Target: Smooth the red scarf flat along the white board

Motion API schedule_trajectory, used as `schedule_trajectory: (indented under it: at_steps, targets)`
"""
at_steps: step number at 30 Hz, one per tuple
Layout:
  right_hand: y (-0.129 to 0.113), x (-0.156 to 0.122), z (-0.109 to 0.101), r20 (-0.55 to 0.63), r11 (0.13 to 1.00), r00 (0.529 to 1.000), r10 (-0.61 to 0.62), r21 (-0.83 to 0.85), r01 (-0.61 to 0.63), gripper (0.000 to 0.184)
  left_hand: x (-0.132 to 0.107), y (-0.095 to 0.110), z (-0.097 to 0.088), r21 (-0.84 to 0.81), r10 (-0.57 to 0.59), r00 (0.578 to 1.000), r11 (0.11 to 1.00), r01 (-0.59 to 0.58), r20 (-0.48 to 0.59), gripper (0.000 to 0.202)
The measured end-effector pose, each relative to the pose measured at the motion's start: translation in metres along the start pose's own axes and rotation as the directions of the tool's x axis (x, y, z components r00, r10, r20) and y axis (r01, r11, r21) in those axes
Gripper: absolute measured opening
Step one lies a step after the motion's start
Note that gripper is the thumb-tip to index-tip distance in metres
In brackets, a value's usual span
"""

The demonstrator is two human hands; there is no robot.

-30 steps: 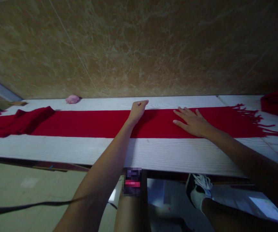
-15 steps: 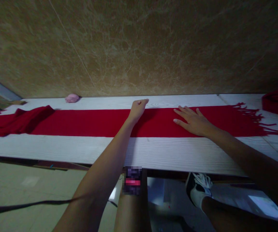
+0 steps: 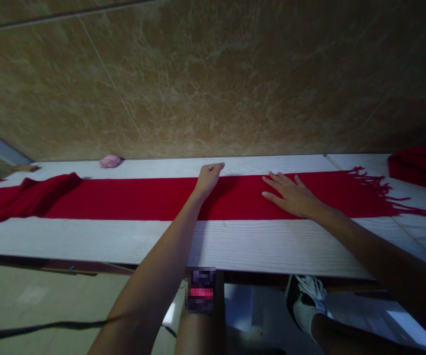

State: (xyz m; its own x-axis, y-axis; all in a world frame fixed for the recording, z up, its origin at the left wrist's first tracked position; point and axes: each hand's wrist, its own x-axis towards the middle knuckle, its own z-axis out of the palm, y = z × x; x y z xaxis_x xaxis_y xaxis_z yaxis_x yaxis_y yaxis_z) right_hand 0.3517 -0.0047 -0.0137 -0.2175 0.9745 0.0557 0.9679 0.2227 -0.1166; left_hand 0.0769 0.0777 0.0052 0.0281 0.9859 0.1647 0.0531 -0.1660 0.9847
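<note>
Now we face a brown marbled wall [image 3: 213, 74] at twelve o'clock, with a white wood-grain table [image 3: 87, 241] along its foot. Across the table, from nine o'clock to three, lies a red scarf [image 3: 142, 197], bunched at nine and fringed at three. More red cloth [image 3: 420, 165] sits past the fringe at two o'clock. Our right hand [image 3: 290, 197] rests open and flat on the scarf; our left hand [image 3: 208, 176], at its nine o'clock, is curled into a fist at the scarf's far edge. A pink lump [image 3: 110, 160] lies at ten o'clock.
</note>
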Motion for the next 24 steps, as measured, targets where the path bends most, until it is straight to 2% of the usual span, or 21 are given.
schedule_trajectory:
  at_steps: [12,24]
  targets:
    - [0.021,-0.008,-0.002,0.054,0.998,0.997,0.048,-0.04,-0.046,0.083,-0.002,0.002,0.001,-0.002,-0.021,1.0,1.0,0.021,-0.003,0.06]
    - [0.025,-0.013,-0.005,0.097,0.997,0.995,0.024,-0.069,-0.018,0.088,-0.003,0.002,0.0,-0.031,-0.032,0.999,0.999,0.031,-0.011,0.056]
